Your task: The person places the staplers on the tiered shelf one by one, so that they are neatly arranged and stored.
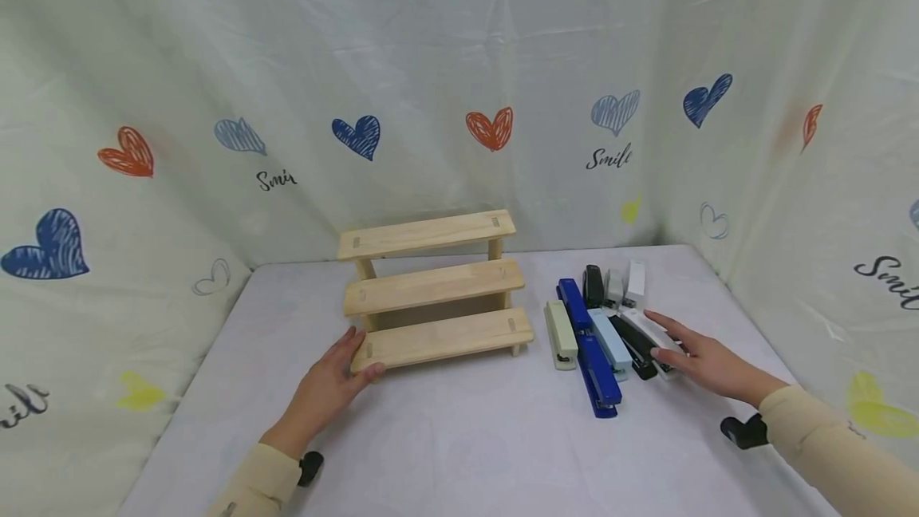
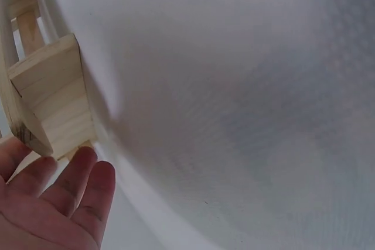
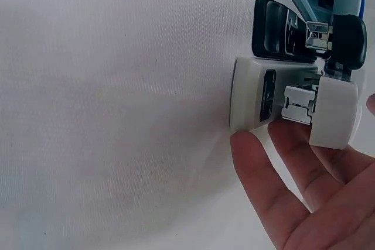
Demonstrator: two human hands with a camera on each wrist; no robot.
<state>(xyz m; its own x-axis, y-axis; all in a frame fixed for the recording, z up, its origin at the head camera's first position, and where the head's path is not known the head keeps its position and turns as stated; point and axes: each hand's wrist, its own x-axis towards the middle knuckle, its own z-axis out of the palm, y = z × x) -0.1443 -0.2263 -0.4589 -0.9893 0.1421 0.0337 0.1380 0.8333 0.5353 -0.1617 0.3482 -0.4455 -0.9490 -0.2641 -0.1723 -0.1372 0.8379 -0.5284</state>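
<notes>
In the head view my left hand (image 1: 323, 385) touches the left end of the lowest step of a three-step wooden rack (image 1: 441, 339). The thumb lies by the step's front edge, the other fingers by its left end. The left wrist view shows those fingers (image 2: 70, 185) loosely extended beside the rack's board end (image 2: 29, 127). My right hand (image 1: 711, 357) is at a white stapler (image 3: 252, 95) on the right of a stapler group. Its extended fingers touch the stapler's side in the right wrist view; the thumb is mostly out of that view.
Beside the white stapler lie a black stapler (image 3: 275, 30) and a light blue one (image 1: 609, 341). Two long blue staplers (image 1: 597, 373), a pale green one (image 1: 560, 333) and smaller staplers (image 1: 635, 282) lie around them. A heart-printed curtain (image 1: 424, 62) encloses the white table (image 1: 459, 453).
</notes>
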